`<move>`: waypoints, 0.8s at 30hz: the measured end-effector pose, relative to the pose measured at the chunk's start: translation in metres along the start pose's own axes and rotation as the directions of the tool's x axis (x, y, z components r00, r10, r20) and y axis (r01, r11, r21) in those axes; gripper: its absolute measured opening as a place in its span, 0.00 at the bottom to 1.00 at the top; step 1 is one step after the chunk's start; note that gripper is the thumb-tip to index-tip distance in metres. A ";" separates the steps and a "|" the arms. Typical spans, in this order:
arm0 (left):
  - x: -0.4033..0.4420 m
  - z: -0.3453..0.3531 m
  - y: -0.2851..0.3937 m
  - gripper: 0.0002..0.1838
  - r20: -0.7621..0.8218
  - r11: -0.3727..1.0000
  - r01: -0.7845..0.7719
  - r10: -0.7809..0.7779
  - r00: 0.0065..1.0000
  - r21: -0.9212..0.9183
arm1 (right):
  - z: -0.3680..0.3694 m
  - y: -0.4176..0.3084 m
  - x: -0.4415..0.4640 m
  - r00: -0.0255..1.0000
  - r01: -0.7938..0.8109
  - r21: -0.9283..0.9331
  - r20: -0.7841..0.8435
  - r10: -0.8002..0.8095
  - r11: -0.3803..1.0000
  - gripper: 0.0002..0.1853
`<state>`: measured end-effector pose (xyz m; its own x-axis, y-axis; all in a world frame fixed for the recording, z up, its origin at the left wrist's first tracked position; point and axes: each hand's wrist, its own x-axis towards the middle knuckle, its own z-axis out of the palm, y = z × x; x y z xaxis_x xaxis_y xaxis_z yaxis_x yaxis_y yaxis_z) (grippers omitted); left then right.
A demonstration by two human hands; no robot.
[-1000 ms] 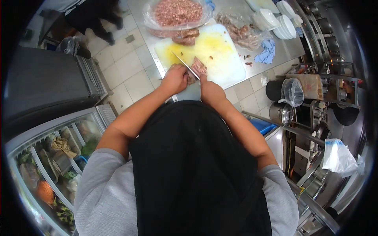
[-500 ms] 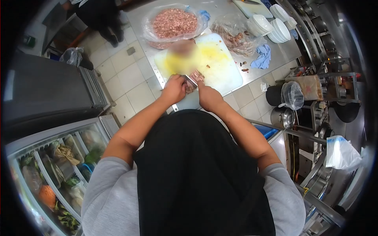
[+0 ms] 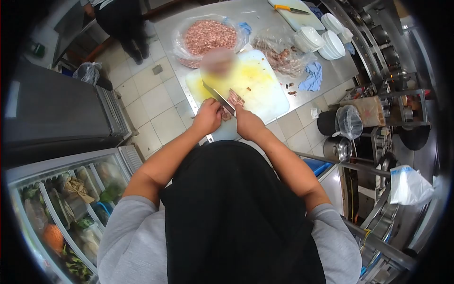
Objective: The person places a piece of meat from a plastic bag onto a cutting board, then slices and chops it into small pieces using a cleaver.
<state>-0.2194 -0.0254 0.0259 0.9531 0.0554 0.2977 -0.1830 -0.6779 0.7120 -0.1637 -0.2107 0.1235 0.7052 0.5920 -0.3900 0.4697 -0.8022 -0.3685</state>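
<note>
In the head view my right hand (image 3: 249, 124) is closed round the handle of a kitchen knife (image 3: 216, 96). Its blade points up and left across the white cutting board (image 3: 272, 92), which is stained yellow. My left hand (image 3: 207, 118) lies just left of the blade, fingers curled onto a piece of meat (image 3: 226, 114) that the hand and knife partly cover. On the other side of the blade, a small pile of cut meat (image 3: 236, 98) rests on the board. A blurred round patch hides the board's upper left part.
Behind the board stands a clear bag of chopped meat (image 3: 210, 37), beside another bag with meat pieces (image 3: 283, 51). A blue cloth (image 3: 312, 77), white bowls (image 3: 332, 45) and a yellow-handled knife (image 3: 291, 8) lie to the right. Another person (image 3: 122, 23) stands far left.
The knife blade has swung from lying short between my hands to pointing up-left, more of it showing. My left hand has shifted slightly down; it stays on the meat.
</note>
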 end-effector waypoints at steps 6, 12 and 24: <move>0.004 -0.006 0.007 0.10 -0.052 0.999 0.038 -0.039 0.998 -0.020 | -0.043 -0.023 -0.031 0.996 -0.061 -0.093 0.059 0.066 0.994 0.15; 0.003 -0.006 0.001 0.07 0.001 0.997 0.073 -0.073 0.997 -0.001 | 0.009 -0.005 -0.002 0.996 -0.080 -0.007 0.028 0.080 0.997 0.15; -0.004 -0.010 -0.005 0.08 0.039 0.999 0.045 -0.045 0.998 -0.017 | 0.004 -0.008 -0.018 0.996 -0.073 -0.010 0.058 0.074 0.997 0.16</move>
<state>-0.2242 -0.0153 0.0275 0.9690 0.0567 0.2404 -0.1437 -0.6623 0.7353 -0.1820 -0.2149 0.1302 0.7062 0.5346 -0.4642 0.4221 -0.8443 -0.3302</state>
